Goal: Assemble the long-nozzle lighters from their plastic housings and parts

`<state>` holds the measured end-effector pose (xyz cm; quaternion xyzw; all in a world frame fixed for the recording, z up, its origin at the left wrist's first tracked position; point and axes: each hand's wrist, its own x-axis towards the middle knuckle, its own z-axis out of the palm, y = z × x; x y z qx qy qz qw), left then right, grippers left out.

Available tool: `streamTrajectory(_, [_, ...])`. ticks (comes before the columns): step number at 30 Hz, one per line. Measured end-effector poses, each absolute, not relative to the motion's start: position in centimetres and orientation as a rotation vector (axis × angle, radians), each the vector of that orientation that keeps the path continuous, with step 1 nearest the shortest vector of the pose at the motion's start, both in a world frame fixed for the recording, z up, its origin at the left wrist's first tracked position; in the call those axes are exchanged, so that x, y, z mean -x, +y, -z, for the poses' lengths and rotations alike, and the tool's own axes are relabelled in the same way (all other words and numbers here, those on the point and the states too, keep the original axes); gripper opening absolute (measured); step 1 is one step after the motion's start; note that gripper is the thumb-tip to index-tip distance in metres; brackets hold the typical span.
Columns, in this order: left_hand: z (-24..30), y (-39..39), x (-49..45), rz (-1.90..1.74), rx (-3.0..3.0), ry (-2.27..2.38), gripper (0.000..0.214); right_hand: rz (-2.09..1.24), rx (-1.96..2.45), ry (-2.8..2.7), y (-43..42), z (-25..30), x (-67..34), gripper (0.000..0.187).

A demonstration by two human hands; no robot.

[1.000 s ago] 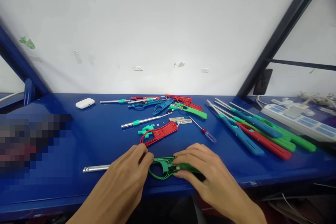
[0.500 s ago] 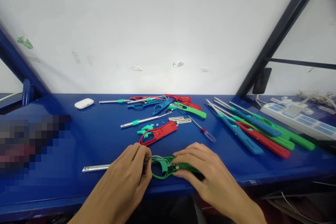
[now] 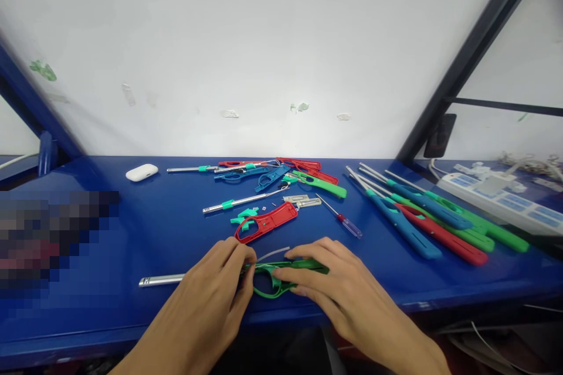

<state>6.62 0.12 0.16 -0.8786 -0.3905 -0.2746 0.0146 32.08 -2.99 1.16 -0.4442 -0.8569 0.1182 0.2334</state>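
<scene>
At the near edge of a blue tabletop [image 3: 132, 234], the left hand [image 3: 215, 293] pinches a green lighter [image 3: 269, 293] beside its metal tube [image 3: 160, 280], while the right hand [image 3: 338, 287] grips its handle; a red shell [image 3: 266, 222] lies just beyond

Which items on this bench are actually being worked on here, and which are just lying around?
Worked on: green lighter handle, its metal tube, thin wire, under left hand and right hand.
Lying about: red handle shell, screwdriver, finished lighters, earbud case, power strip.
</scene>
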Motion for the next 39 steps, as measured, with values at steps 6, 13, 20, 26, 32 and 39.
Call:
streamTrajectory(6, [-0.2,0.2,-6.4,0.770,2.825,-1.156,0.031,-0.341,1.219,-2.371,-2.9,-1.6,-32.0,0.042])
streamTrajectory(13, [-0.6,0.3,-6.4,0.834,2.802,-1.076,0.035,-0.378,1.272,-2.329,-3.0,-1.3,-32.1,0.038])
streamTrajectory(20, [-1.2,-0.2,-6.6,0.909,2.836,-1.040,0.030,-0.374,1.263,-2.337,-2.9,-1.2,-32.0,0.037])
streamTrajectory(26, [-1.1,0.1,-6.5,0.955,2.898,-1.058,0.028,-0.396,1.259,-2.283,-3.0,-0.9,-32.1,0.034])
streamTrajectory(32, [-0.8,0.4,-6.3,0.904,2.897,-1.001,0.030,-0.528,1.220,-2.143,-2.9,-1.4,-32.3,0.046])
streamTrajectory(39, [-0.7,0.6,-6.4,0.918,2.883,-0.944,0.031,-0.434,1.155,-2.035,-1.0,-1.3,-30.7,0.019])
